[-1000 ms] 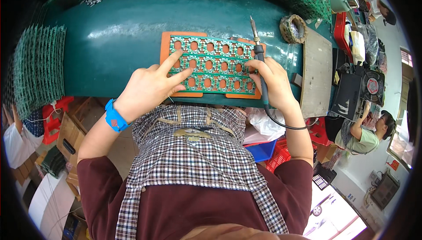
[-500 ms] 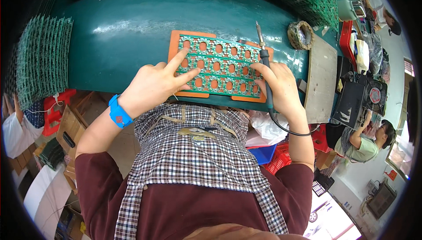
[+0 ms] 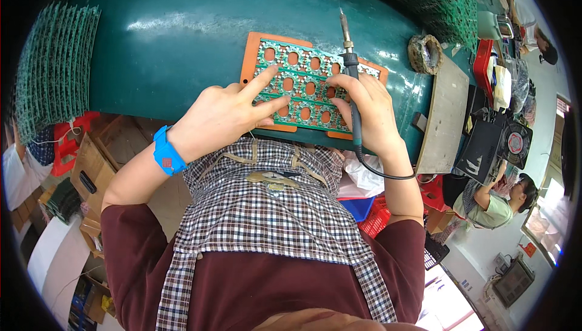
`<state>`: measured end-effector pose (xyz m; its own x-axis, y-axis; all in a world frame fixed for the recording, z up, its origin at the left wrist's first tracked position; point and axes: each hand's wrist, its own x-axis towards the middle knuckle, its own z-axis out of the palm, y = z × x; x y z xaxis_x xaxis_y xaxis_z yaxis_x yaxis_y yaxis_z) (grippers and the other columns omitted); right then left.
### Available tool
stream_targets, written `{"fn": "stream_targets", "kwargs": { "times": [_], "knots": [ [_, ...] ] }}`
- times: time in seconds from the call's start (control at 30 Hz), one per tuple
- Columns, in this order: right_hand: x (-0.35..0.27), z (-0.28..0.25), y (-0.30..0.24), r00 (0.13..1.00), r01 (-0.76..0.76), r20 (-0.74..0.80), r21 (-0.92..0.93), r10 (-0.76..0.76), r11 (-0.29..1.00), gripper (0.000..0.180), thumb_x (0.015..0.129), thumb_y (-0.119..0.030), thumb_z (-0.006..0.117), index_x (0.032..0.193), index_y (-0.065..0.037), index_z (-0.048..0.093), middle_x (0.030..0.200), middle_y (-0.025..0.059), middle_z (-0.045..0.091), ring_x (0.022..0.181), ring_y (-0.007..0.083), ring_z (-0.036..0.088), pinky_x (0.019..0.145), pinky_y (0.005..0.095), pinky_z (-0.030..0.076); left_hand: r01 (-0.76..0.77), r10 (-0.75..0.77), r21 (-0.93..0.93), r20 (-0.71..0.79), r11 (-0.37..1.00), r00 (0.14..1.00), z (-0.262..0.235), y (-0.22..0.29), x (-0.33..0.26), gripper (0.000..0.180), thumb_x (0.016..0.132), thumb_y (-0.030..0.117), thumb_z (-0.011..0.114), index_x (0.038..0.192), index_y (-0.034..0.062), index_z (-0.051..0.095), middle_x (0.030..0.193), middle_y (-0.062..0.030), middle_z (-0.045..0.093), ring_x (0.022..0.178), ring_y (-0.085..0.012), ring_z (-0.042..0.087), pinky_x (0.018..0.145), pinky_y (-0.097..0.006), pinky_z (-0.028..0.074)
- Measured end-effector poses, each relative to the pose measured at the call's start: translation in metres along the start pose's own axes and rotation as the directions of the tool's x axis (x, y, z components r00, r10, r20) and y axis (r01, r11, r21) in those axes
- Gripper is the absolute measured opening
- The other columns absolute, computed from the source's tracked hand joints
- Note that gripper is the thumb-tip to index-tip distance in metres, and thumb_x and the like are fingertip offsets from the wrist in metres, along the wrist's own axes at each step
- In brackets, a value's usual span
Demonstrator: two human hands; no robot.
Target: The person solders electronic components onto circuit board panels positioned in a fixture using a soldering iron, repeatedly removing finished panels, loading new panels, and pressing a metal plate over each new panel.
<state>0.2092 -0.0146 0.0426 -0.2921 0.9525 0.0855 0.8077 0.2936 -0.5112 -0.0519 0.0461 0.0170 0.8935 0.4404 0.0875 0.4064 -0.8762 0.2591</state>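
Green circuit panel with round holes (image 3: 303,85) in an orange frame (image 3: 250,58) on a glossy teal table (image 3: 182,40); blue wristband (image 3: 167,152), brown-and-white checked apron (image 3: 267,222).

soldering iron (image 3: 350,76) now raised upright, tip clear of circuit board panel (image 3: 303,82)

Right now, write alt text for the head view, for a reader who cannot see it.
A person's left hand presses fingers on a green circuit-board panel in an orange frame on a dark green table, while the right hand holds a soldering iron, tip pointing away. Stacked green panels stand at left.
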Motion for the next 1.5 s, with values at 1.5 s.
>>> {"fn": "stream_targets", "kwargs": {
  "times": [1.5],
  "knots": [
    [0.066, 0.03, -0.02, 0.984, 0.134, -0.145, 0.203, -0.105, 0.97, 0.038, 0.077, 0.003, 0.059, 0.113, -0.011, 0.056, 0.085, 0.0078, 0.062, 0.08, 0.029, 0.058, 0.073, 0.0395, 0.045, 0.05, -0.05, -0.032, -0.021, 0.998, 0.999, 0.009, -0.002, 0.0, 0.04, 0.08, 0.031, 0.067, 0.119, 0.0271, 0.059, 0.14, -0.0116, 0.044, 0.067, -0.0155, 0.063, 0.049, -0.026, 0.051]
  ]
}}
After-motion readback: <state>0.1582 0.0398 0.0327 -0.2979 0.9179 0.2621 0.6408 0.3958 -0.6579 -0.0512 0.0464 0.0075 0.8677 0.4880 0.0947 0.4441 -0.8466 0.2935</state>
